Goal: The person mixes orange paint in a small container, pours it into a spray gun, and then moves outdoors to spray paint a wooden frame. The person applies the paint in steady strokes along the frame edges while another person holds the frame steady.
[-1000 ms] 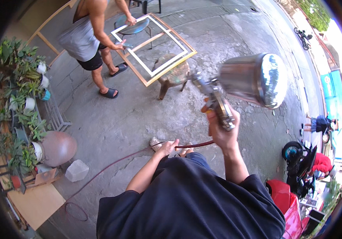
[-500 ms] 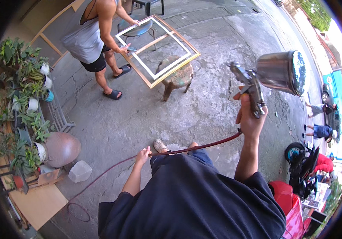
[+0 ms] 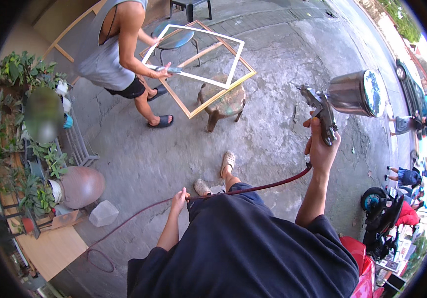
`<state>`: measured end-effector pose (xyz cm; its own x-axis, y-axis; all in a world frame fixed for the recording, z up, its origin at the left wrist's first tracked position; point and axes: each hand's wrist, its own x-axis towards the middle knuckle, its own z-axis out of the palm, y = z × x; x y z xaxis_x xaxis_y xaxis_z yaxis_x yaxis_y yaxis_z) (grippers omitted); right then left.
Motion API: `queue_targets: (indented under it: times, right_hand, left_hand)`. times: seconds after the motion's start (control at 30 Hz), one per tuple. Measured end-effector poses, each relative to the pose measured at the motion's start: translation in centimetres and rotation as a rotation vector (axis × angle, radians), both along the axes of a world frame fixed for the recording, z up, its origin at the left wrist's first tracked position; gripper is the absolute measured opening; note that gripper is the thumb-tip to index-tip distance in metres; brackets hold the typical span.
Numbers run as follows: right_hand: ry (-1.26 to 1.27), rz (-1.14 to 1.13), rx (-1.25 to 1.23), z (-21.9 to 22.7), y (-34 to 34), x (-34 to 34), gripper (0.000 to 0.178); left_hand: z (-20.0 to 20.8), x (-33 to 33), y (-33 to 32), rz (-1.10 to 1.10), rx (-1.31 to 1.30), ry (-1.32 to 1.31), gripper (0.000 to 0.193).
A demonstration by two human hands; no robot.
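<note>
My right hand (image 3: pixel 323 151) is raised and wrapped around the handle of a metal spray gun (image 3: pixel 326 119), with a silver paint cup (image 3: pixel 347 94) on it. A dark red hose (image 3: pixel 258 189) runs from below the gun's handle across my front. Low in the middle, my left hand (image 3: pixel 178 201) is closed on that hose. Ahead, a co-worker (image 3: pixel 105 62) holds a white frame (image 3: pixel 208 35) tilted above a wooden frame (image 3: pixel 223 95) with a yellow edge. A grey-blue object, too small to make out, is in the co-worker's nearer hand.
The wooden frame rests over a worn round stool (image 3: pixel 229 103) and a blue-topped stool (image 3: pixel 177 40). Potted plants (image 3: pixel 34 149), a large clay jar (image 3: pixel 83 187) and a translucent container (image 3: pixel 103 213) line the left. Motorcycles (image 3: pixel 380 218) stand at right; the hose loops on the concrete floor.
The co-worker has lifted and turned the white frame off the wooden one. My view has shifted, and both my feet now show, one stepped forward. My hands keep their hold on gun and hose.
</note>
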<state>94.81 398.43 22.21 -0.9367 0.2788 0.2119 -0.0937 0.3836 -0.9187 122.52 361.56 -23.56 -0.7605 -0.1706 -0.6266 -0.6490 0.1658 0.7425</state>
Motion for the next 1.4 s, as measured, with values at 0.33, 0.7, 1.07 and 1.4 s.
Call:
queue_targets:
  times: [0.33, 0.7, 1.07, 1.4]
  right_hand:
    - [0.007, 0.047, 0.111, -5.0, 6.9, -13.4, 0.022]
    - [0.142, 0.048, 0.211, -10.0, 8.0, -20.5, 0.025]
    - [0.086, -0.041, 0.272, -11.8, 2.4, -20.3, 0.033]
    - [-0.077, -0.179, 0.209, -14.9, -0.9, -17.9, 0.029]
  left_hand:
    - [7.0, -8.3, 3.1, -0.083, -0.114, -0.062, 0.063]
    - [6.0, -13.9, 2.4, -0.216, -0.372, 0.161, 0.039]
    - [3.5, -23.1, -5.2, -0.467, -0.407, 0.1, 0.044]
    - [3.5, -31.1, -11.0, -0.677, -0.426, 0.087, 0.03]
